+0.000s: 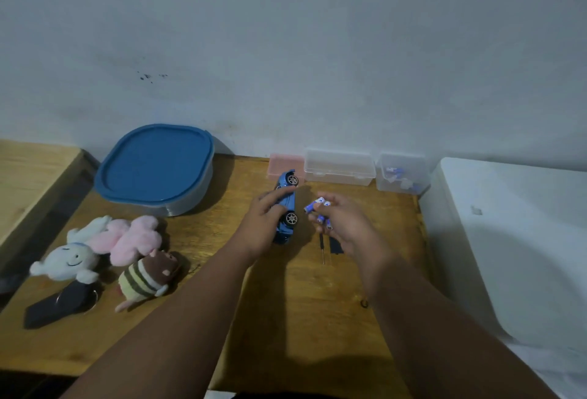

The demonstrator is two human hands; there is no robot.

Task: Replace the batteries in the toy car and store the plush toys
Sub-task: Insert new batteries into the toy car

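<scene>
Left hand (265,219) clamps the car (286,208) on its side at mid-table, long axis near-to-far, wheels facing right; right hand (338,219) just beside them pinches batteries (317,204); plushes (120,249) wait far left.

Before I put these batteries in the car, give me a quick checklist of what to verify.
1. Car steadied: ok, left hand grips it, tipped on its side.
2. Batteries ready: ok, several in right hand.
3. Battery cover off: cannot tell, underside faces away; a dark piece lies on the table.
4. Screwdriver within reach: ok, beside the right hand.
5. Battery polarity: cannot tell, too blurred.
6. Plush toys stored: not ok, lying beside the lidded container.
</scene>
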